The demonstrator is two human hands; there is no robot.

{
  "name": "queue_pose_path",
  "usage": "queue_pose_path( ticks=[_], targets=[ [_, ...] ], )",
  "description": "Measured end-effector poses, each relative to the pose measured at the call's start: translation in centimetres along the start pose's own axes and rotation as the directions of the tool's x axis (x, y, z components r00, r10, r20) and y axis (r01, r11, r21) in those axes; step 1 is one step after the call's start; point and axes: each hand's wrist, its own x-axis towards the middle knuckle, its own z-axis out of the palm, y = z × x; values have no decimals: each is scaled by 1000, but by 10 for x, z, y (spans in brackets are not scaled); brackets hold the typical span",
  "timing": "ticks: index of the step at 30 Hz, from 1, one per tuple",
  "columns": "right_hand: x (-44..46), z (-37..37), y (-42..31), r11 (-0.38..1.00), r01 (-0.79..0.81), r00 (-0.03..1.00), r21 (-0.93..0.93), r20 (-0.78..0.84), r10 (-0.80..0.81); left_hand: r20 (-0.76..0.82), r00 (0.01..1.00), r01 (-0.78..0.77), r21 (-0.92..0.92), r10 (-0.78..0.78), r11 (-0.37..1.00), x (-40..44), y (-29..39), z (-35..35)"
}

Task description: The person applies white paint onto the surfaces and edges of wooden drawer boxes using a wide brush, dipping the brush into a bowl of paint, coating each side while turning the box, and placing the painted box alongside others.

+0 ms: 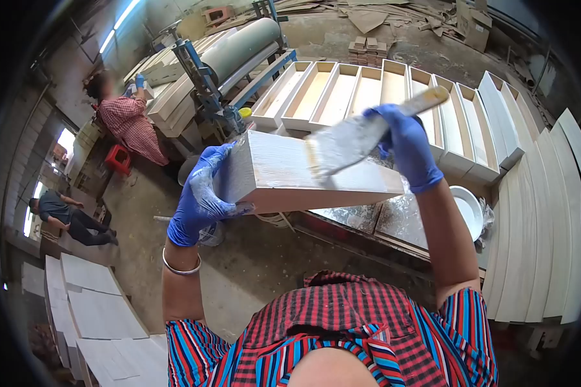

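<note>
My left hand (201, 193), in a blue glove smeared with white, grips the near left end of a wooden drawer box (281, 164). The box is tilted, and its upper side carries a streaky whitish coat; the lower side looks bare and brownish. In my right hand (410, 151), also gloved in blue, is a wide paintbrush (348, 143) caked with white paint. Its wooden handle sticks out to the upper right. The bristles are over the coated side of the box; I cannot tell whether they touch it.
Several open drawer boxes (336, 93) stand in a row on the table ahead. A white basin (466, 209) is at the right, beside long pale boards (536, 238). More whitish panels (103, 313) lie lower left. One person (129, 119) works by a roller machine (242, 51); another person (68, 216) is farther left.
</note>
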Motion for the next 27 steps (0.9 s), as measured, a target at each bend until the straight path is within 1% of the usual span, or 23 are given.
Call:
queue_pose_path(
  ticks=[1,2,3,4,5,6,7,8,9,10,12,13,14,15,16,18,19,21,22,24,25,27],
  targets=[
    [-4,-13,4,993,-58,995,-102,-83,49,-4,1000,-1,-4,1,1000,-3,-3,-1],
    [-9,-18,1,974,-65,994,-219,-99,44,13,1000,-4,-11,5,1000,-4,-6,-3],
    [-10,-17,-3,973,-60,994,-223,-100,38,32,999,-8,-18,8,1000,-3,-9,-3],
    [-13,-9,-16,980,54,997,-189,-39,-63,30,1000,-9,-21,10,1000,-3,-12,-3],
    [-15,0,-26,976,164,986,-146,17,-163,30,999,23,-26,-22,999,-3,-15,-3],
    [-9,15,-29,904,394,919,-169,96,-383,34,998,52,-26,-51,998,-3,-16,-4],
    [-10,34,-42,867,459,886,-194,167,-432,41,998,49,-20,-48,999,-3,-15,-4],
    [-11,51,-54,827,521,848,-212,239,-473,39,999,13,11,-14,1000,-3,-15,-3],
    [-9,65,-58,898,433,881,-71,245,-405,35,999,-24,39,22,999,-2,-15,-3],
    [-7,75,-60,941,330,904,68,265,-336,38,999,-27,39,26,999,-1,-17,-2],
    [-9,75,-46,967,240,937,88,241,-254,33,998,-53,-46,55,998,-3,-23,0],
    [-10,67,-35,974,209,945,82,241,-223,24,999,-46,-48,47,998,-3,-23,-1],
    [-16,60,-29,993,114,982,44,145,-119,31,997,-64,-54,66,996,-2,-23,-1],
    [-15,39,-12,983,182,974,29,131,-184,38,996,-78,-61,81,995,-3,-23,-1],
    [-19,23,-9,983,159,984,-89,92,-151,-6,999,-48,-37,48,998,-6,-25,0],
    [-29,12,-2,980,164,986,-116,10,-164,-14,1000,-19,-52,18,998,-10,-26,1],
    [-34,17,-10,970,194,980,-148,-17,-198,-11,1000,-1,-65,0,998,-10,-26,2],
    [-40,40,-30,969,244,968,-36,-47,-245,-7,1000,22,-70,-22,997,-11,-27,3],
    [-42,48,-34,958,283,958,35,26,-284,-3,999,36,-76,-37,996,-10,-27,2],
    [-45,70,-41,953,292,952,84,74,-298,3,998,60,-67,-60,996,-8,-20,2],
    [-44,71,-39,967,224,965,123,108,-237,1,997,80,-68,-80,994,-7,-17,3],
    [-50,65,-34,972,216,970,90,97,-224,-5,997,77,-102,-78,992,-7,-21,6]
  ],
)
